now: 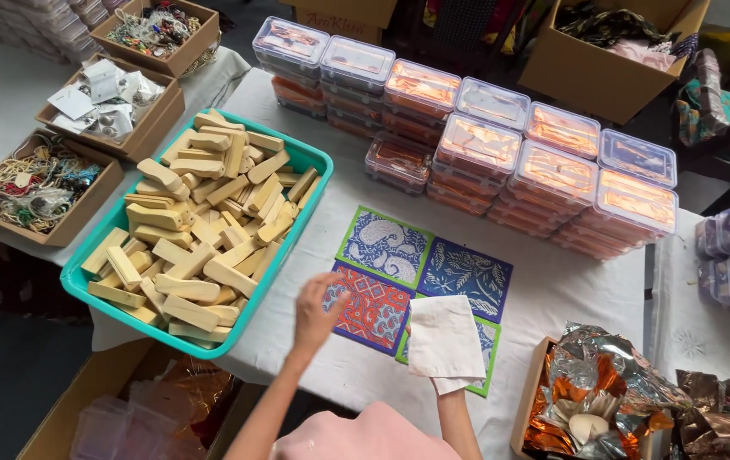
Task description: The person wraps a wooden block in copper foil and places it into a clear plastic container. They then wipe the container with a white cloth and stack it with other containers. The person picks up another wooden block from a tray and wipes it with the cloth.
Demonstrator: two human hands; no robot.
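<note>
Four printed cloth squares lie edge to edge in a block on the white bench (552,290): a blue paisley square (385,246) with a green border, a dark blue leaf square (465,278), a red patterned square (371,311) and a green-edged square (488,349) largely hidden. The left hand (316,311) rests at the left edge of the red patterned square, fingers loosely spread and pinching nothing. The right hand (448,385) lies under a white cloth (444,341) that drapes over the green-edged square; whether its fingers are spread or pinching cannot be told. Left of the squares stands a teal tray (310,158) heaped with pale wooden blocks (195,230). Behind them, stacked clear lidded boxes (501,149) form rows. At lower right, a carton holds crumpled foil (603,383).
</note>
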